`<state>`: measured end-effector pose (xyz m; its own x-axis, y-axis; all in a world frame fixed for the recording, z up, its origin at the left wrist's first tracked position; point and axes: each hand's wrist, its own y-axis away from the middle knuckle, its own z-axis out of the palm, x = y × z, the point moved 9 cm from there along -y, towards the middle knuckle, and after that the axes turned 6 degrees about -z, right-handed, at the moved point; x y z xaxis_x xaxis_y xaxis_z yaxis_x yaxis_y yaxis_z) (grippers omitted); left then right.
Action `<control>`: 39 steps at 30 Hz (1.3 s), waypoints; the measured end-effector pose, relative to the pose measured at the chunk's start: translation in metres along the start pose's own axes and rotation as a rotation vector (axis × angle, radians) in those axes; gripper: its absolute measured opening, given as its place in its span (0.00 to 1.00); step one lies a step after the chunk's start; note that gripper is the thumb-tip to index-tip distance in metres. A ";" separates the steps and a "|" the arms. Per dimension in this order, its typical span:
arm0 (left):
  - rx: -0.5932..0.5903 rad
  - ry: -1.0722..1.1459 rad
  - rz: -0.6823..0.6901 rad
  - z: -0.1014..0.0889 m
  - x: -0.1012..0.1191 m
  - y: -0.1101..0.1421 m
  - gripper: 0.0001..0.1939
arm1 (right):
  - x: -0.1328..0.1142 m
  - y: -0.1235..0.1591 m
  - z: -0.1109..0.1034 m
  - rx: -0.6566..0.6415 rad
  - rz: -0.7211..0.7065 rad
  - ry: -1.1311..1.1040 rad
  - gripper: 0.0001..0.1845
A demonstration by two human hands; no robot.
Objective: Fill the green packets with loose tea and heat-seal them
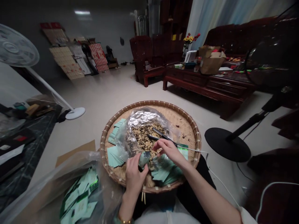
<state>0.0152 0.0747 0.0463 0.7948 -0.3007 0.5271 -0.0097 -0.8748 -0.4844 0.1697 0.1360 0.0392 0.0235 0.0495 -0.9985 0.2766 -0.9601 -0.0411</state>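
Pouch (144,160) within the left hand (135,171), thumb and fingers closed around it, long axis tilted toward one o'clock. It lies at eight o'clock from the nearby right hand (168,150), whose fingertips stand parted, nothing visible between. Dried mix (143,133) lies at twelve o'clock. Pouch contents are hidden; right-hand contact with the black tool (161,134) is unclear.

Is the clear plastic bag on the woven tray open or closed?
Open: the bag has its mouth spread wide, exposing the loose dark-and-tan mix inside.
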 end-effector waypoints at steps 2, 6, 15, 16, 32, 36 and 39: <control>0.008 0.010 -0.023 -0.001 -0.004 -0.001 0.21 | -0.001 -0.006 -0.014 0.044 -0.082 0.304 0.12; 0.026 0.043 -0.074 -0.004 -0.009 0.000 0.22 | 0.004 -0.014 0.001 -0.079 -0.241 0.803 0.29; 0.060 0.041 -0.124 -0.007 -0.018 0.004 0.21 | 0.009 -0.038 0.035 -0.166 -0.273 0.901 0.25; 0.063 0.044 -0.132 -0.007 -0.019 0.005 0.21 | 0.007 -0.040 0.035 -0.161 -0.288 0.872 0.24; 0.050 0.061 -0.142 -0.006 -0.022 0.005 0.21 | 0.001 -0.047 0.039 -0.167 -0.383 0.807 0.12; 0.058 0.063 -0.125 -0.007 -0.019 0.005 0.21 | 0.003 -0.047 0.023 -0.146 -0.328 0.784 0.12; 0.056 0.067 -0.130 -0.007 -0.019 0.005 0.21 | 0.008 -0.042 0.024 -0.161 -0.332 0.784 0.23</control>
<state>-0.0044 0.0737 0.0392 0.7446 -0.2126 0.6327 0.1263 -0.8859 -0.4463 0.1347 0.1702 0.0319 0.5570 0.5527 -0.6200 0.5180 -0.8146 -0.2608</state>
